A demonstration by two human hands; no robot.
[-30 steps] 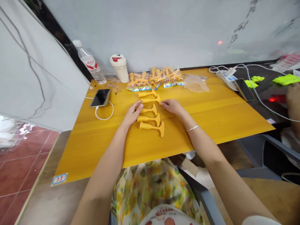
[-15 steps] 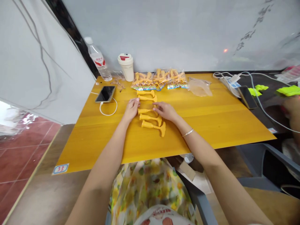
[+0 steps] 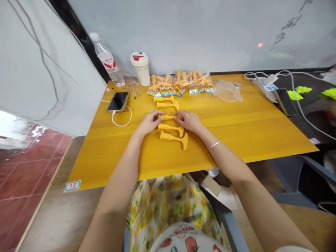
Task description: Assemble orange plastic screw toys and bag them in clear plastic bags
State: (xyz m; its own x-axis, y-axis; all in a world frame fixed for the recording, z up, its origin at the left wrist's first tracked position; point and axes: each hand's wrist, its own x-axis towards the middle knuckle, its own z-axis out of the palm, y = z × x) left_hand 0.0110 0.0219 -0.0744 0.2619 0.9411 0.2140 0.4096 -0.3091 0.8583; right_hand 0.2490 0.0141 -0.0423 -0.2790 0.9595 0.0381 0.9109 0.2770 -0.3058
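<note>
Several yellow plastic toy hammers lie in a column on the yellow-brown table, heads to the right. Between my two hands is the middle toy hammer (image 3: pixel 168 117). My left hand (image 3: pixel 149 123) pinches its handle end, and my right hand (image 3: pixel 190 121) has its fingers closed around the head end, which they largely hide. Just nearer to me lie a toy hammer (image 3: pixel 170 128) and another toy hammer (image 3: pixel 173 138), the closest one. Beyond my hands rest a toy hammer (image 3: pixel 168 105) and the farthest toy hammer (image 3: pixel 163 99).
Clear bags of yellow toy hammers (image 3: pixel 181 83) lie along the wall, beside an empty-looking plastic bag (image 3: pixel 229 91). A white cup (image 3: pixel 141 71), a water bottle (image 3: pixel 109 63) and a charging phone (image 3: pixel 118 101) stand or lie at left. At right are a power strip (image 3: pixel 265 87) and another phone (image 3: pixel 286 101).
My hands have closed in on the middle toy hammer from both ends. That hammer now lies straighter and slightly apart from its neighbours. The view has shifted a little.
</note>
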